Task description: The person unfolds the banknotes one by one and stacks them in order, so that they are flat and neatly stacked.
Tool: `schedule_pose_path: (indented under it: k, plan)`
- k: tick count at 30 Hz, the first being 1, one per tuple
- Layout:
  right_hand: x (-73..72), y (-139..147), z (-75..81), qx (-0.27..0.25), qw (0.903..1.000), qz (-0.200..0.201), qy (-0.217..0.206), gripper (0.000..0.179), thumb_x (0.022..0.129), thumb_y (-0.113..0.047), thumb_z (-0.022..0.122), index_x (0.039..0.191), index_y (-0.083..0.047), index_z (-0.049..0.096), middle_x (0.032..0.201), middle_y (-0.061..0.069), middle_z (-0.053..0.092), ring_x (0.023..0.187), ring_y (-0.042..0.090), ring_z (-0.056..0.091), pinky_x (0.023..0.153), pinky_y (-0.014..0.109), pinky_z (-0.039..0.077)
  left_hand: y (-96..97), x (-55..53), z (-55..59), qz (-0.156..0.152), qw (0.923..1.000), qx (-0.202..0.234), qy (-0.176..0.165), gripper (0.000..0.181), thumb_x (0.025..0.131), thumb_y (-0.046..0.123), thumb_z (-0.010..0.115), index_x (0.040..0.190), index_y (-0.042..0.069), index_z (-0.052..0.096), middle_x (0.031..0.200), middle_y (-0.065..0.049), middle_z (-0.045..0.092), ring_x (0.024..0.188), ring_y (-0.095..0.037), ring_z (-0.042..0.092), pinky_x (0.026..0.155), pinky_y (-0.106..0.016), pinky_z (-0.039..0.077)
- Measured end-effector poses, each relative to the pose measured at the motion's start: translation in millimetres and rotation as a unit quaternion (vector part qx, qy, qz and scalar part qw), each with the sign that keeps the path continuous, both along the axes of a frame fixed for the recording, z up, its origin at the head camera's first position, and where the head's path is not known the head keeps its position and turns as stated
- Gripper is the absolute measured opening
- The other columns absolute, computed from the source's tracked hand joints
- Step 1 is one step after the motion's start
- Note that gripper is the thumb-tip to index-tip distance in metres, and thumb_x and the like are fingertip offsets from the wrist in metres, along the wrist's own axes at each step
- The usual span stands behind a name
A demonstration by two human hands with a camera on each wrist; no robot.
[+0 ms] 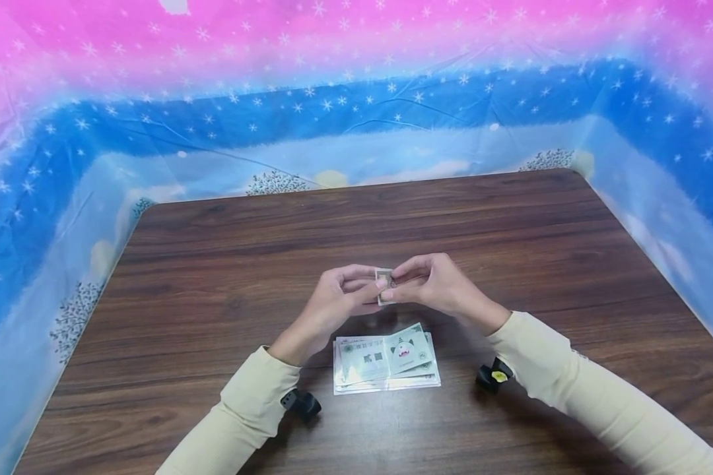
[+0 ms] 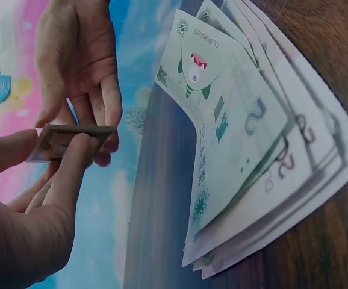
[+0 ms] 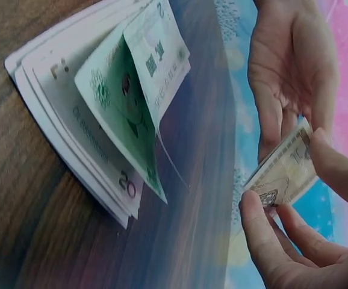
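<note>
Held up over the table between both hands is a small folded play banknote [image 1: 383, 273], tan and yellowish, its printed face showing best in the right wrist view [image 3: 288, 171]. My left hand [image 1: 340, 291] pinches its left side between thumb and fingers. From the other side, my right hand [image 1: 438, 282] pinches it with thumb and fingertips. Nearer to me lies a stack of play banknotes [image 1: 362, 371], creased across the middle. Its top note [image 2: 222, 90] is pale green with a cartoon face and has one end lifted; notes marked 20 show beneath.
The stack rests on a dark wood-grain table [image 1: 226, 264]. Behind and beside the table hangs a pink and blue cloth [image 1: 356, 112] with snowflakes. A black strap device [image 1: 302, 404] sits under the left wrist, another [image 1: 492, 377] under the right.
</note>
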State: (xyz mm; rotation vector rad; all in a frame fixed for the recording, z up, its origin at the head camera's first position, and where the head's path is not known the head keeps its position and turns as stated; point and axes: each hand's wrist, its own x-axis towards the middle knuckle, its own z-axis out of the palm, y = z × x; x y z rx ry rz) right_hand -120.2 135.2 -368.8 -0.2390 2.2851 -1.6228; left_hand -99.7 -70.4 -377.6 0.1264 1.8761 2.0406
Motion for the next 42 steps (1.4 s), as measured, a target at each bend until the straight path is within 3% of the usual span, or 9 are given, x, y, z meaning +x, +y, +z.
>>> schedule_pose_path:
  k: [9, 19, 25, 36, 42]
  plan:
    - [6.7, -6, 0.4, -0.025, 0.9991, 0.031, -0.011, 0.052, 0.079, -0.015, 0.089, 0.121, 0.007, 0.067, 0.110, 0.019, 0.073, 0.100, 0.028, 0.073, 0.085, 0.034, 0.059, -2.1, 1.1, -2.5, -0.002, 1.0000, 0.007, -0.005, 0.037, 0.091, 0.011, 0.077, 0.124, 0.000, 0.064, 0.118, -0.018, 0.071, 0.107, -0.028, 0.071, 0.090, -0.040, 0.058]
    - [10.3, -5, 6.7, -0.043, 0.9971, 0.050, -0.039, 0.057, 0.083, -0.012, 0.084, 0.131, 0.009, 0.060, 0.125, 0.022, 0.067, 0.115, 0.031, 0.067, 0.096, 0.036, 0.055, -6.4, 2.7, -3.6, 0.005, 0.9996, 0.025, -0.011, 0.035, 0.091, 0.003, 0.075, 0.124, -0.003, 0.063, 0.119, -0.022, 0.069, 0.105, -0.028, 0.071, 0.091, -0.039, 0.057]
    - [13.0, 1, 10.2, -0.041, 0.9962, 0.055, -0.055, 0.054, 0.085, -0.008, 0.076, 0.134, 0.007, 0.057, 0.126, 0.020, 0.067, 0.115, 0.030, 0.066, 0.099, 0.038, 0.053, -11.4, 5.7, -1.0, 0.001, 1.0000, -0.006, -0.007, 0.034, 0.094, 0.002, 0.070, 0.127, -0.003, 0.063, 0.119, -0.022, 0.070, 0.102, -0.028, 0.071, 0.088, -0.040, 0.059]
    - [20.3, 11, 11.1, -0.093, 0.9916, 0.032, -0.085, 0.054, 0.083, 0.008, 0.062, 0.135, 0.011, 0.049, 0.120, 0.026, 0.068, 0.098, 0.028, 0.071, 0.088, 0.036, 0.058, -22.2, 11.8, 0.0, -0.001, 0.9971, -0.071, 0.028, 0.037, 0.093, -0.003, 0.069, 0.129, -0.001, 0.062, 0.107, -0.020, 0.072, 0.087, -0.024, 0.072, 0.079, -0.043, 0.061]
    - [22.6, 14, 9.3, -0.067, 0.9938, 0.026, -0.086, 0.047, 0.083, 0.007, 0.063, 0.130, 0.010, 0.054, 0.110, 0.021, 0.071, 0.090, 0.024, 0.071, 0.083, 0.036, 0.059, -29.0, 14.8, -2.0, -0.004, 0.9938, -0.108, 0.028, 0.033, 0.091, -0.003, 0.071, 0.123, -0.002, 0.066, 0.095, -0.015, 0.074, 0.081, -0.020, 0.070, 0.076, -0.042, 0.061]
